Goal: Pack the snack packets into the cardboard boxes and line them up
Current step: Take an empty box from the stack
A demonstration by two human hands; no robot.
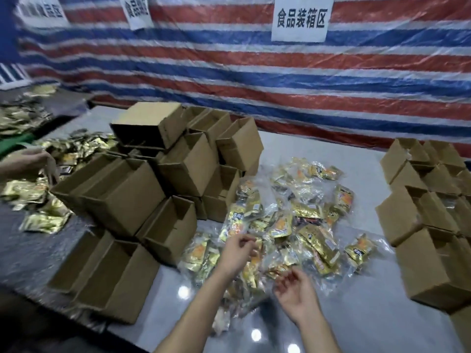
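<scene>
Left hand (237, 253) and right hand (297, 289) hover over packets (300, 212) heaped on the desk (356, 317), fingers (242, 240) loosely curled, seemingly empty; right-side boxes (420, 263) look packed, many empty boxes (127, 200) wait.

left hand (237, 250): lower middle, bare arm reaching up from bottom edge, fingers (247, 241) bent, grip unclear | right hand (295, 293): just lower right, palm up, fingers loosely curled, empty

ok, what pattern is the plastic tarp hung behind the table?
Red, white and blue horizontal stripes across the plastic tarp; head view.
</scene>
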